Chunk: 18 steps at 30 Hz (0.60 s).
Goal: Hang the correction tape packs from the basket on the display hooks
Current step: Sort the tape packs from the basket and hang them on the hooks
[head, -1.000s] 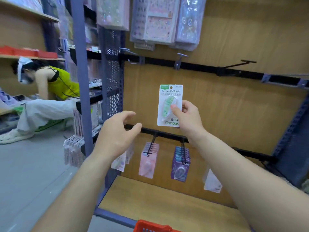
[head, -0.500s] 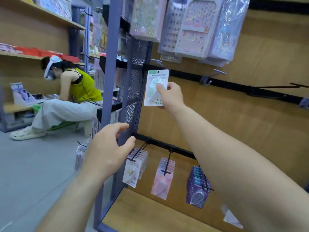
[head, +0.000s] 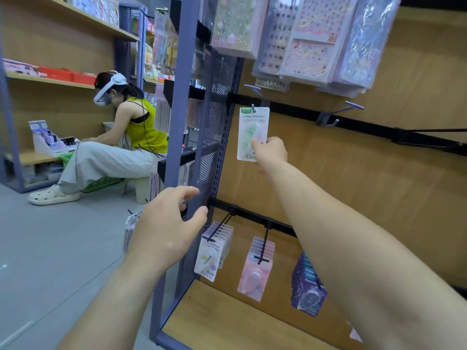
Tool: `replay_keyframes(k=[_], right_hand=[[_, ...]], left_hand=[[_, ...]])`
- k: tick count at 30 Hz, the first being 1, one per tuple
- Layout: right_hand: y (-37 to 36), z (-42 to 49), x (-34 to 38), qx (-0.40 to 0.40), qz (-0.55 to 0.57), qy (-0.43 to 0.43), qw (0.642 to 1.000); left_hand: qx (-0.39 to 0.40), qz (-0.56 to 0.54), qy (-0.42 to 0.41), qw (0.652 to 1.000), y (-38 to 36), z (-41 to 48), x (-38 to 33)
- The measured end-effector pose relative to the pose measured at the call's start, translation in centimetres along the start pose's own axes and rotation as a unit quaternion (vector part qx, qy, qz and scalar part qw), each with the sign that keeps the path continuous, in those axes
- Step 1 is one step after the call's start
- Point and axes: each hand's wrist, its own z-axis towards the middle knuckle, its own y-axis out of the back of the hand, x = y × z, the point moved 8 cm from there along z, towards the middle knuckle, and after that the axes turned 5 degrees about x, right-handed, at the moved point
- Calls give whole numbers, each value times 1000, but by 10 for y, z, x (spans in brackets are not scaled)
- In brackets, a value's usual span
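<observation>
1. Purple post just beyond our left hand, relaxed, holding nothing.
2. Our right hand pinches the green pack, now raised to the hook above our fingers.
3. Hanging seems nearly done; release next.

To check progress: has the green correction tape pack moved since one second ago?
Yes. The green pack rose from near the lower rail to the upper hook.

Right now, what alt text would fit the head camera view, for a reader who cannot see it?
A right hand holds a green correction tape pack with its top at the tip of a hook on a shop display. The left hand hovers open lower down, beside more packs hanging on lower hooks.
</observation>
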Motion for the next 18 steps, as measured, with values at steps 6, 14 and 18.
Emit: replay_keyframes(k=[6,14,18], right_hand=[[8,-51,-64,46,-134,-5,990],[45,-173,-197,151,-336,-10,930],[57,-248,-281,213,-379,-36,900]], left_hand=[[58,21,-7,998,-30,-9,-4],[257,132,-7,957,-131,-73,17],[370,175,12,912,-196,-140,47]])
